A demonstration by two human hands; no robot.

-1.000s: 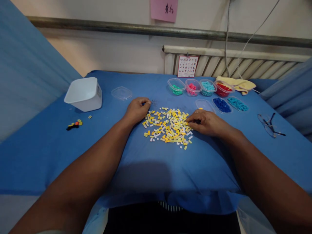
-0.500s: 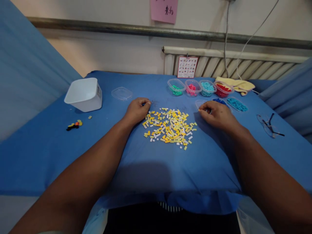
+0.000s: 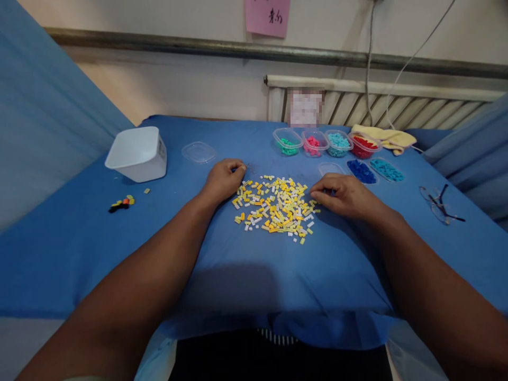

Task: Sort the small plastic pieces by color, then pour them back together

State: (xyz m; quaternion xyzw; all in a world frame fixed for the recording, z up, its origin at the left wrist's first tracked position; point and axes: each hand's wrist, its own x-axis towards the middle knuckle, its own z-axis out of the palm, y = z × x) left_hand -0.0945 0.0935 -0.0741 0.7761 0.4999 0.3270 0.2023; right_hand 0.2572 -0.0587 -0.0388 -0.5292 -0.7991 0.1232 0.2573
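A loose pile of small yellow, orange and white building bricks (image 3: 283, 206) lies on the blue cloth in front of me. My left hand (image 3: 224, 179) rests at the pile's upper left edge, fingers curled in; whatever they may hold is hidden. Over the right edge of the pile is my right hand (image 3: 343, 196), its thumb and forefinger slightly apart, with no brick visible between them. Just beyond that hand lies a clear shallow lid (image 3: 331, 168).
Clear tubs hold green bricks (image 3: 288, 146), pink bricks (image 3: 313, 146), light blue bricks (image 3: 338, 144) and red bricks (image 3: 363, 146). Dark blue bricks (image 3: 361, 171) and teal bricks (image 3: 387, 169) lie nearer. Eyeglasses (image 3: 440, 203) sit right; a white bin (image 3: 138, 156) and another clear lid (image 3: 198, 152) left.
My right hand has moved left, from beside the clear lid to the pile's right edge, and its pinched fingertips have parted. The left hand has stayed put.
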